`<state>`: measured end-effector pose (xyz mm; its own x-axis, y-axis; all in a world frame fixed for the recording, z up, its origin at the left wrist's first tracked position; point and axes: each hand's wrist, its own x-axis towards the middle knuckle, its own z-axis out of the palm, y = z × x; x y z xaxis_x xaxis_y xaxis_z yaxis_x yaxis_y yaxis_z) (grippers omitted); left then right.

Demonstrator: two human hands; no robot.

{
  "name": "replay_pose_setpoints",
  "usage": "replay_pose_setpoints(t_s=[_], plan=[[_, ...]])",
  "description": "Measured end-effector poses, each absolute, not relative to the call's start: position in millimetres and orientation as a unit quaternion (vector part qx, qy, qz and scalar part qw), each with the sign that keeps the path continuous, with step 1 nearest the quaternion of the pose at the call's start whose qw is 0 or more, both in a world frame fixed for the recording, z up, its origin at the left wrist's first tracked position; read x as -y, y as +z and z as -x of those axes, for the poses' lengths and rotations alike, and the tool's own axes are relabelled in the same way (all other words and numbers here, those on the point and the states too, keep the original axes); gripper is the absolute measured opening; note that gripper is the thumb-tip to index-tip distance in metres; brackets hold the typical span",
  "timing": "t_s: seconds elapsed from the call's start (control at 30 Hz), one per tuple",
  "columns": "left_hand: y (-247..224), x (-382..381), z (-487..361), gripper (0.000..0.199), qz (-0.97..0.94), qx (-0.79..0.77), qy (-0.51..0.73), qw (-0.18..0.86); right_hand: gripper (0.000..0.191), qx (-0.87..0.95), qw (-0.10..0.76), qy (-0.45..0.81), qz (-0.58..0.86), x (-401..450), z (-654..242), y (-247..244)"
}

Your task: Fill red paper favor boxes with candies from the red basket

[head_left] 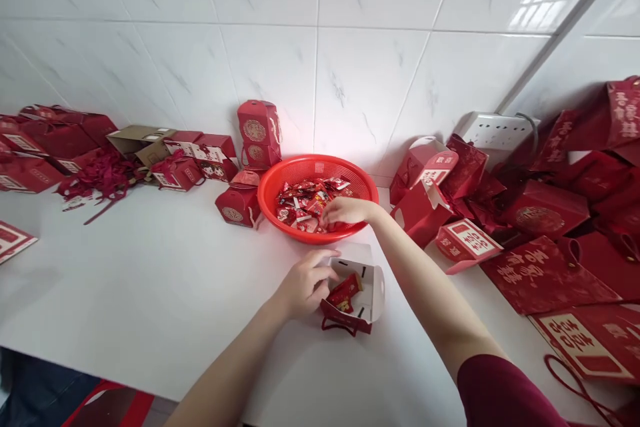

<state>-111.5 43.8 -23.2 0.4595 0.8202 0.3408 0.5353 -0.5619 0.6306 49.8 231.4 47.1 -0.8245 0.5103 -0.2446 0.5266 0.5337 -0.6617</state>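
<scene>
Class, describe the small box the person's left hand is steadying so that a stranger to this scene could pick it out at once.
Start at the round red basket of wrapped sweets by the tiled wall, where the right hand reaches in. Just in front of it on the white table, the left hand rests on an open gift box. Unlike the closed red boxes around it, its white inside shows, with red packets in it.

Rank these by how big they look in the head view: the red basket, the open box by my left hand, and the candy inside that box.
1. Red basket, clearly largest.
2. Open box, though it sits nearer the camera.
3. Candy inside it, smallest.
</scene>
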Motion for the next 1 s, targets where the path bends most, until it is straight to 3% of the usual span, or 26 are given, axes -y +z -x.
replay_pose_setpoints(t_s=[0.13,0.23,0.37,0.47,0.6,0.67,0.8,1.0], plan=[[-22.5,-43.1,113.7,0.035,-0.827,-0.411,0.316,0.216,0.032,-0.890,0.168,-0.366,-0.214,-227.1,-7.7,54.1],[-21.1,-43.3,115.4,0.032,-0.833,-0.412,0.312,0.197,0.041,-0.895,0.224,-0.326,-0.208,-224.5,14.1,47.6],[-20.1,-42.9,114.0,0.030,-0.837,-0.408,0.311,0.191,0.064,-0.915,0.185,-0.268,-0.236,-225.1,17.4,36.7],[-19.8,-41.8,110.6,0.030,-0.835,-0.409,0.314,0.190,0.070,-0.930,0.121,-0.231,-0.260,-228.6,10.2,36.2],[-20.7,-41.3,107.7,0.031,-0.835,-0.407,0.319,0.191,0.067,-0.929,0.073,-0.182,-0.313,-236.4,3.8,41.3],[-21.7,-41.3,107.4,0.031,-0.835,-0.406,0.318,0.191,0.063,-0.920,0.099,-0.166,-0.340,-241.3,4.6,43.5],[-22.0,-41.0,107.1,0.030,-0.838,-0.404,0.313,0.192,0.036,-0.904,0.190,-0.151,-0.351,-249.8,16.0,47.7],[-19.3,-41.8,106.0,0.033,-0.834,-0.403,0.322,0.194,0.035,-0.899,0.238,-0.141,-0.339,-254.1,33.8,45.4]])
